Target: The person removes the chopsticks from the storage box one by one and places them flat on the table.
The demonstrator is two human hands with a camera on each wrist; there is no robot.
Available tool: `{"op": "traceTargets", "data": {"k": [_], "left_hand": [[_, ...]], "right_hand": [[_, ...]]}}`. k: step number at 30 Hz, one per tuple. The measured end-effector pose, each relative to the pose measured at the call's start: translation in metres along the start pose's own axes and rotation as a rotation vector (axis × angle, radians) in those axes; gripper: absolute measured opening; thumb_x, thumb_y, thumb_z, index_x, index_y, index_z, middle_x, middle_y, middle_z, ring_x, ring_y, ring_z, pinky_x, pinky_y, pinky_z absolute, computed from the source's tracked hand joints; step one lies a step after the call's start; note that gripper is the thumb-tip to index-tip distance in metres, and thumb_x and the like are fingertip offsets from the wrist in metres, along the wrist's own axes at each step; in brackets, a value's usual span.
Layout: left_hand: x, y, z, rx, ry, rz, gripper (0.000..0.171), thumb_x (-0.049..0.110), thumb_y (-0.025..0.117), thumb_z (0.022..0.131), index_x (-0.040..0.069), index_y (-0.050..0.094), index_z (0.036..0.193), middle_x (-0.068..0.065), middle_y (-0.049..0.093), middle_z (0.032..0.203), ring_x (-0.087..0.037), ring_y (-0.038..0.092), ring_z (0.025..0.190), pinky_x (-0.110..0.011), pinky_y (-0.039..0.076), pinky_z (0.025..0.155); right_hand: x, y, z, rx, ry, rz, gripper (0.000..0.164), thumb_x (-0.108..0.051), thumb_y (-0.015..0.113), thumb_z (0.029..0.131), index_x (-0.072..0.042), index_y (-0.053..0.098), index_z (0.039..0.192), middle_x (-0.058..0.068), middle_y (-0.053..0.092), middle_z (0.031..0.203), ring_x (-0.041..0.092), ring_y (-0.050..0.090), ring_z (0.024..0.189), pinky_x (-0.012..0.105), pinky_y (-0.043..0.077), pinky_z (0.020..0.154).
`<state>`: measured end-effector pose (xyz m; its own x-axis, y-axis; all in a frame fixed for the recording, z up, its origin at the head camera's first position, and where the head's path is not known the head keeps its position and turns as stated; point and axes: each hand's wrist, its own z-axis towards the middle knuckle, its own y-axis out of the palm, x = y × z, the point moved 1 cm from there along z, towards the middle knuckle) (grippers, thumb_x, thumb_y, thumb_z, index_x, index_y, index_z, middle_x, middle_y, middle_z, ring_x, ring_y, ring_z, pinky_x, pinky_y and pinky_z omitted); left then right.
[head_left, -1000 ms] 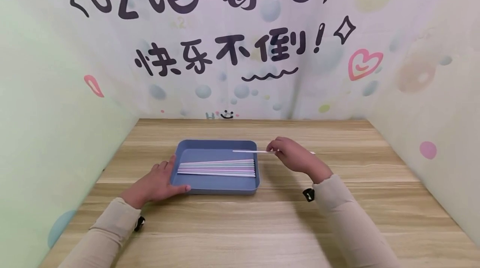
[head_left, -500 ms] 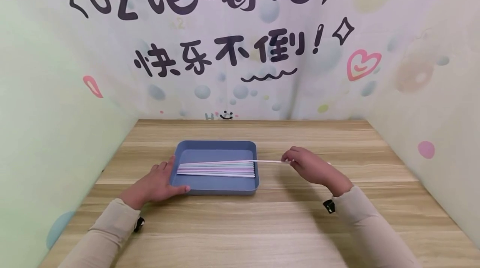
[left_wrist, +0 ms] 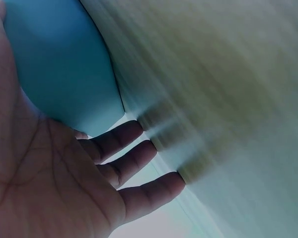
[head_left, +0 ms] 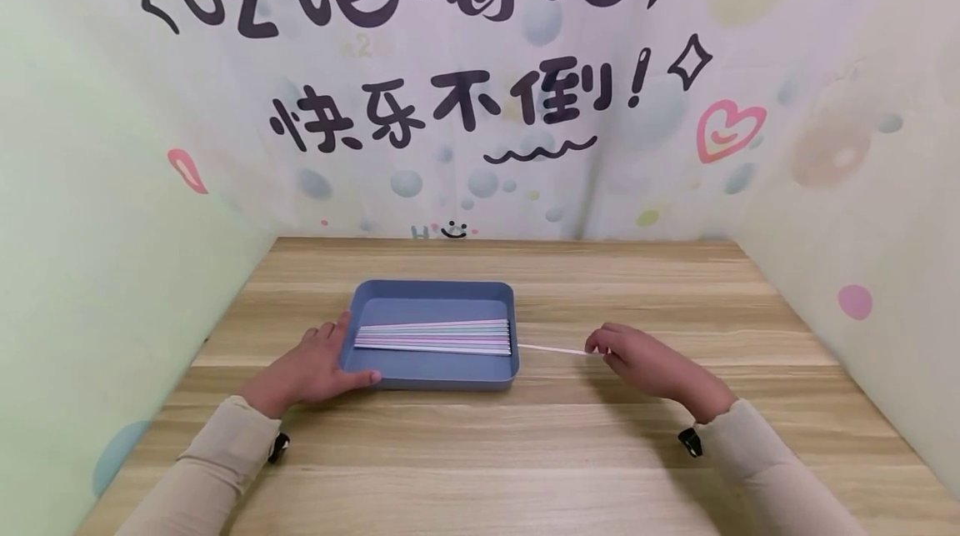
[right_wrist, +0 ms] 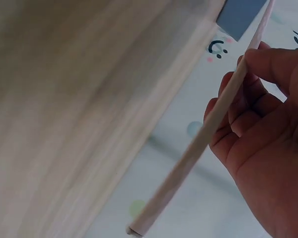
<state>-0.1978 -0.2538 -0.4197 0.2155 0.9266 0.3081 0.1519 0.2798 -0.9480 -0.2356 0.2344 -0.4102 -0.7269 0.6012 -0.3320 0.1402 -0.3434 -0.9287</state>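
My right hand (head_left: 648,365) pinches a pale pink chopstick (head_left: 553,348) between thumb and fingers, to the right of the tray. One end of that chopstick points at the tray's right wall; in the right wrist view its other, thicker end (right_wrist: 154,208) sticks out past the palm. A blue-grey rectangular tray (head_left: 442,367) holds a row of several pastel chopsticks (head_left: 433,337), lying side by side and fanning slightly. Against the tray's left side rests my left hand (head_left: 307,369), thumb at the near left corner and fingers extended along the wall, touching the table in the left wrist view.
The wood-grain table (head_left: 465,469) runs back to a printed backdrop (head_left: 480,102) with large black lettering. Pale side walls (head_left: 97,269) flank the table on the left and right.
My right hand has moved right and towards me with the chopstick, drawing its tip from above the tray to the right wall. The left hand and tray have stayed put.
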Motion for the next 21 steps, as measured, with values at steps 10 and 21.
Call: {"op": "traceTargets", "data": {"k": [10, 21], "left_hand": [[-0.002, 0.001, 0.000, 0.000, 0.001, -0.004, 0.122, 0.076, 0.060, 0.081, -0.012, 0.014, 0.152, -0.040, 0.038, 0.141, -0.055, 0.037, 0.127, -0.062, 0.039, 0.099], [-0.002, 0.002, 0.000, 0.006, 0.016, -0.011, 0.122, 0.075, 0.059, 0.082, -0.013, 0.014, 0.151, -0.041, 0.037, 0.141, -0.056, 0.036, 0.128, -0.062, 0.038, 0.100]], "right_hand": [[-0.001, 0.007, -0.012, -0.012, -0.023, -0.021, 0.023, 0.010, 0.054, 0.093, -0.007, 0.066, 0.103, -0.001, 0.060, 0.095, 0.012, 0.057, 0.088, 0.037, 0.049, 0.080], [0.002, 0.011, -0.013, -0.053, -0.037, -0.015, 0.022, 0.010, 0.056, 0.092, -0.009, 0.065, 0.102, -0.004, 0.058, 0.091, 0.008, 0.053, 0.082, 0.033, 0.049, 0.075]]}}
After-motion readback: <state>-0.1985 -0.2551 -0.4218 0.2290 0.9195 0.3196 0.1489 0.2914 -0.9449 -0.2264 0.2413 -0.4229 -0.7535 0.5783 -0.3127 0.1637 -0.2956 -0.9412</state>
